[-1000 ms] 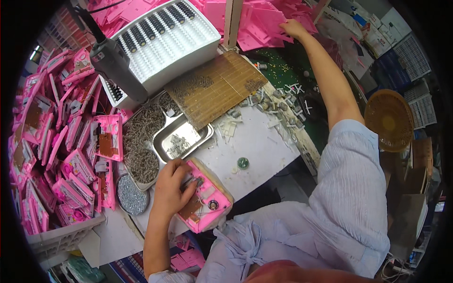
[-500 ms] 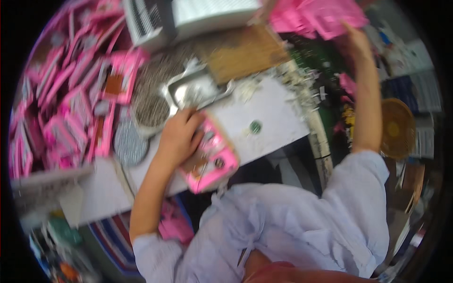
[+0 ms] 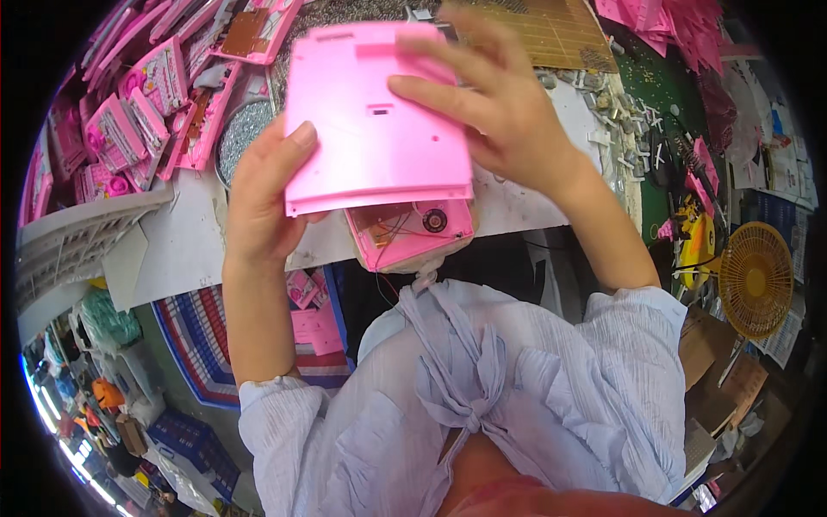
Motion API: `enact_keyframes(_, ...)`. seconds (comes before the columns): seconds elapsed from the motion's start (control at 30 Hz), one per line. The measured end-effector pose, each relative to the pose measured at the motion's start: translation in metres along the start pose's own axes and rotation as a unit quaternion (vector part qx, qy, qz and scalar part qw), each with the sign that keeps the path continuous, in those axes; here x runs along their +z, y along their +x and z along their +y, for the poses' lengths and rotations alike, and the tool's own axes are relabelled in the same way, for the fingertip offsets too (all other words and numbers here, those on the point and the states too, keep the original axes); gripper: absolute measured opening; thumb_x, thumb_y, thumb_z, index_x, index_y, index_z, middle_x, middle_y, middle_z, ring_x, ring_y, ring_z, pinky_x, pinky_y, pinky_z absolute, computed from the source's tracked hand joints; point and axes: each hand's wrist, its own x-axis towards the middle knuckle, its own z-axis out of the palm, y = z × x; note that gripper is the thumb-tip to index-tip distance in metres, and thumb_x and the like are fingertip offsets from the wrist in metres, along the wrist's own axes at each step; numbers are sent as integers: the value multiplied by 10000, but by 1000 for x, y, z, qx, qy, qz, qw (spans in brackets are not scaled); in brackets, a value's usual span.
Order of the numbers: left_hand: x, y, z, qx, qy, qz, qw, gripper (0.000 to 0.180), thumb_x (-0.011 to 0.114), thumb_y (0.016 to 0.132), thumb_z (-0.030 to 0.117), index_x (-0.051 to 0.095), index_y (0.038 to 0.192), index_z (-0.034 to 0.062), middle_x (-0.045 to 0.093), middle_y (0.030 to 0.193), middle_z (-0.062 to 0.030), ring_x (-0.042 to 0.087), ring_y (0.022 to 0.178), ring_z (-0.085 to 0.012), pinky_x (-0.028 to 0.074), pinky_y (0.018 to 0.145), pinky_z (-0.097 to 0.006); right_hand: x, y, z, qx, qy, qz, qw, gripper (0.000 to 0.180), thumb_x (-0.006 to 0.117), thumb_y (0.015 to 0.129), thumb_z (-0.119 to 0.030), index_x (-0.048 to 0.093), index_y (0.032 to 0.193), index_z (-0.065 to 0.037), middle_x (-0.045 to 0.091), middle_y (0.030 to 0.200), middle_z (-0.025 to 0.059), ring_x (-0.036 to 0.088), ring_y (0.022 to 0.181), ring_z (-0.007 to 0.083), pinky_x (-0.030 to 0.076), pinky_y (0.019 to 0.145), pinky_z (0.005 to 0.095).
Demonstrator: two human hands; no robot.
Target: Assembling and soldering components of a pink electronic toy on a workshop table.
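A flat pink plastic cover [image 3: 379,129] is held up over the table, a small slot near its middle. My left hand [image 3: 269,185] grips its left edge, thumb on the face. My right hand [image 3: 508,108] is at its upper right, with slightly blurred fingers lying across the face and the thumb mostly hidden. Below and partly behind the cover lies an open pink casing [image 3: 405,250], with thin wires and a round black part [image 3: 434,221] showing. This casing rests on a wrapped block at the table's near edge.
Many pink casings [image 3: 129,138] are heaped at the left. Beside them stands a round tin of small metal pieces [image 3: 244,136]. Pink parts [image 3: 680,26] are piled at the far right, small metal parts [image 3: 616,129] lie along the table's right edge, and a yellow fan [image 3: 755,280] stands at the right.
My right hand has come from the pink pile at the far right to the middle with the cover. My left hand has moved off the open casing onto the cover's left edge.
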Motion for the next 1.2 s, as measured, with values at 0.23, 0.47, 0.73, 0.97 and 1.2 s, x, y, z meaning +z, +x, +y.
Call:
enact_keyframes(0.23,-3,-8,-21,28,9,-26,999,463,647,1000,134,498,1395,-57,689,865,-62,606,579,-86,488,504,-216,-22,-28,-54,508,514,-64,688,671,625,1012,-82,302,1599,-37,640,786,43,575,638,83,461,650,227)
enact_keyframes(0.47,15,-35,-69,141,420,64,894,855,782,880,239,338,1555,-41,651,800,-65,631,670,-168,523,627,-296,-26,-101,-92,487,287,-95,819,576,666,966,-86,458,1502,-47,496,619,12,465,573,84,367,564,265)
enact_keyframes(0.73,5,-38,-94,187,447,79,871,756,809,851,226,463,1474,-26,643,800,-87,616,649,-180,508,613,-313,-11,-102,-78,408,228,-162,869,467,669,949,-92,563,1403,-63,567,654,77,552,559,198,443,574,317)
enact_keyframes(0.97,15,-57,-93,117,464,138,867,729,811,851,220,483,1456,-20,538,725,-37,520,600,-129,448,563,-275,-11,-90,-66,329,200,-236,892,476,659,953,-115,579,1419,-70,629,713,122,615,618,254,475,606,356)
enact_keyframes(1.2,17,-62,-95,109,525,162,829,775,813,859,241,456,1491,-30,459,647,-13,477,548,-140,418,532,-293,-10,-84,-73,295,134,-285,902,530,660,970,-150,534,1480,-81,714,946,192,681,766,357,542,704,429)
